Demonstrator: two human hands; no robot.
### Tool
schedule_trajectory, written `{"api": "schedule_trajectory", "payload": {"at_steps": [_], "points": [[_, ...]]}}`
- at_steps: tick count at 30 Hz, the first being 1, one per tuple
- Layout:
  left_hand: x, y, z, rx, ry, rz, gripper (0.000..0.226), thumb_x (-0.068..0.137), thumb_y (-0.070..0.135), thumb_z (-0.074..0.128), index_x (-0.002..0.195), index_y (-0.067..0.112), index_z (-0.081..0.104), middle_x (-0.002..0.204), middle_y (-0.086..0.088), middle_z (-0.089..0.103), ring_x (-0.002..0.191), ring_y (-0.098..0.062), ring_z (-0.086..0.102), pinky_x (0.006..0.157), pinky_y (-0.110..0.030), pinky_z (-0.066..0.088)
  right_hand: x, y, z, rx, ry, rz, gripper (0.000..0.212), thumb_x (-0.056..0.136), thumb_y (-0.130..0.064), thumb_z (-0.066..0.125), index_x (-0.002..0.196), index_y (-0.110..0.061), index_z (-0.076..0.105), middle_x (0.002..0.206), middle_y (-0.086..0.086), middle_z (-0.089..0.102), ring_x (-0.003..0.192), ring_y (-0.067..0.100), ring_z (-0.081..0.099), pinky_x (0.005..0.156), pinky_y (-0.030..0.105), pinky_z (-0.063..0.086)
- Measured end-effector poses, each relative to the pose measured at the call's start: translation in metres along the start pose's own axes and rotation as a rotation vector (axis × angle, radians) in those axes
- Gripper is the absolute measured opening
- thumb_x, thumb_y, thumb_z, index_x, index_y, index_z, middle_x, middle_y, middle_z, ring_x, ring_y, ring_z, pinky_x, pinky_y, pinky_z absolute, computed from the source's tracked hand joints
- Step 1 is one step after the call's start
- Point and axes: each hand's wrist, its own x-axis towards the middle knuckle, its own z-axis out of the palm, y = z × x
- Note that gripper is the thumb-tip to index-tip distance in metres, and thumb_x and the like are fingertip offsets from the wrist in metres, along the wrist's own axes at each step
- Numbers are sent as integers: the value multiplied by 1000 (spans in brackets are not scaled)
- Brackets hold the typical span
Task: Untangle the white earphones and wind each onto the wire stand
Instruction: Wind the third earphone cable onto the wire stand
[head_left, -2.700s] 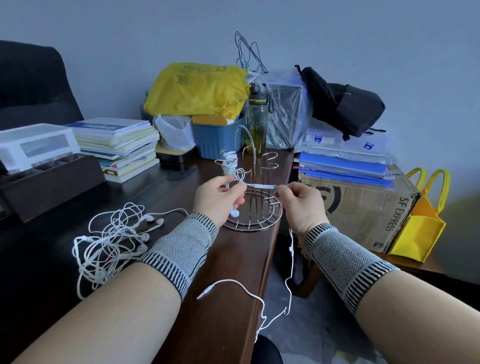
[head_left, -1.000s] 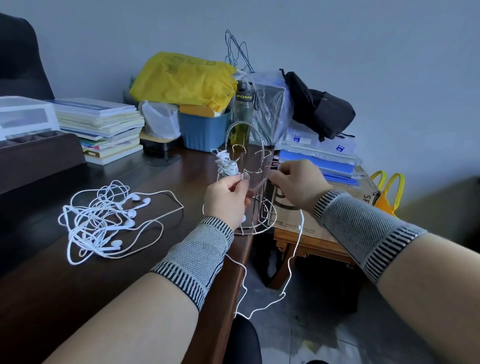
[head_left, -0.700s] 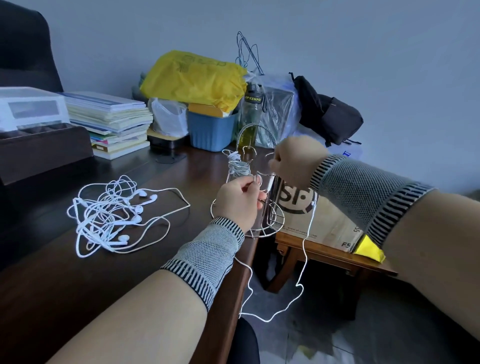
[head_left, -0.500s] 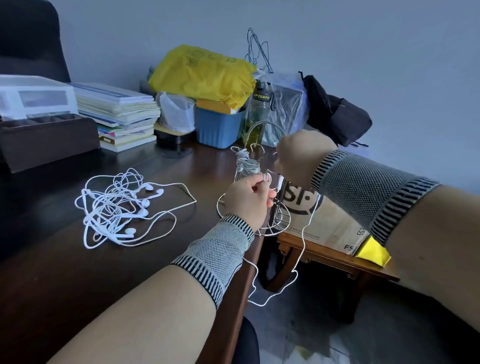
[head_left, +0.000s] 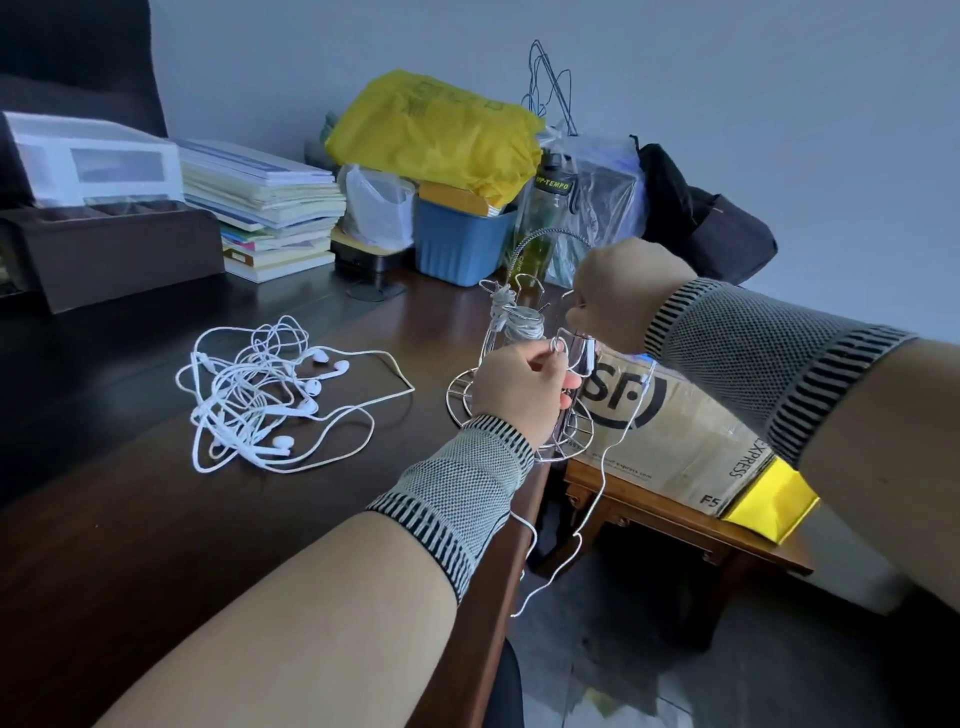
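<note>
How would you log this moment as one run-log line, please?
left hand: steadies wire stand | right hand: winding earphone cable | tangled earphones: on desk

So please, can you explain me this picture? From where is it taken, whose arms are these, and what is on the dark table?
A camera worn on a person's head took it, looking down at their own bare arms in grey knitted wrist sleeves. The left hand steadies the silver wire stand at the edge of the dark wooden desk. The right hand pinches a white earphone cable that hangs down past the desk edge. One wound white bundle already sits on the stand. A tangled pile of white earphones lies to the left, apart from the stand.
</note>
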Motion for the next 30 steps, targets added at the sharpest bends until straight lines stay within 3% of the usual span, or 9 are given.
{"api": "schedule_trajectory", "payload": {"at_steps": [4, 8, 12, 16, 19, 24, 27, 30], "points": [[-2, 0, 0, 13, 15, 6, 24, 98, 21, 56, 115, 10, 69, 69, 7, 69, 41, 3, 55, 42, -13, 43, -1, 8, 0, 46, -11, -6, 32, 96, -34, 51, 83, -5, 58, 72, 5, 52, 75, 23, 54, 59, 26, 41], [-2, 0, -1, -9, 12, 1, 22, 98, 23, 58, 114, 12, 69, 68, 9, 68, 41, 3, 55, 46, -15, 50, -4, 30, 8, 169, -1, 12, 44, 96, -38, 51, 75, -1, 63, 73, 7, 57, 70, 22, 56, 61, 26, 44], [-1, -1, 0, -50, 14, -19, 24, 97, 22, 59, 115, 10, 68, 68, 7, 69, 42, 3, 55, 50, -16, 52, -22, 46, 14, 352, -129, 3, 40, 95, -40, 54, 61, -19, 60, 62, 0, 54, 58, 12, 48, 53, 25, 34], [-1, -2, 0, -35, 14, -12, 25, 97, 20, 59, 119, 9, 67, 73, 4, 71, 43, 3, 56, 49, -13, 49, -35, 49, 20, 404, -205, -6, 36, 95, -40, 53, 64, -24, 63, 58, -2, 54, 55, 11, 50, 51, 24, 36], [-1, -3, 0, -11, 16, 1, 26, 98, 20, 58, 119, 9, 67, 71, 5, 71, 42, 2, 54, 50, -16, 51, -38, 52, 30, 442, -206, 56, 36, 96, -32, 53, 75, -8, 70, 59, 0, 59, 52, 11, 50, 49, 20, 39], [0, -4, 0, 0, 13, -7, 26, 98, 18, 57, 121, 9, 67, 66, 6, 71, 43, 0, 53, 54, -23, 51, -41, 44, 46, 819, -253, 144, 17, 93, -18, 58, 85, -12, 71, 62, -5, 68, 38, 3, 52, 48, 14, 47], [-1, -3, 0, 7, 12, -6, 27, 98, 18, 56, 121, 10, 66, 69, 4, 73, 44, -1, 53, 53, -24, 51, -44, 35, 51, 872, -256, 93, 15, 93, -23, 59, 99, -17, 71, 78, -6, 73, 43, 4, 51, 53, 16, 48], [-1, -3, 0, 30, 22, -9, 25, 98, 19, 55, 118, 9, 68, 67, 5, 72, 43, -2, 53, 49, -24, 50, -45, 28, 55, 838, -263, 58, 21, 96, -32, 54, 98, -20, 71, 79, -8, 73, 44, 5, 45, 54, 20, 43]]}}
